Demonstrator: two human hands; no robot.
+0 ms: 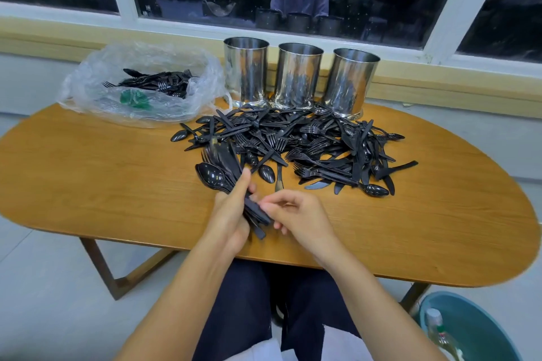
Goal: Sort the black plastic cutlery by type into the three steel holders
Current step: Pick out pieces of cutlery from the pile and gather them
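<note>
- The bundle of black plastic spoons [218, 176] is lying in the left hand [231, 214], low over the near part of the oval wooden table [102, 170]. Its bowls are pointing up-left.
- The left hand is gripping the bundle's handles, thumb pressing on top.
- The right hand [299, 217], fingers curled, is pinching the handle ends just beside the left.
- A loose pile of black plastic forks, knives and spoons [293, 141] is sprawling between the hands and the holders, reaching their bases.
- Three shiny cylindrical steel holders are standing upright in a row at the far edge: left holder [246, 70], middle holder [297, 75], right holder [350, 82].
- A crumpled clear plastic bag [146, 108], holding more black cutlery, is sitting left of them.
- A teal round bin [475, 328] is standing on the floor, lower right.
</note>
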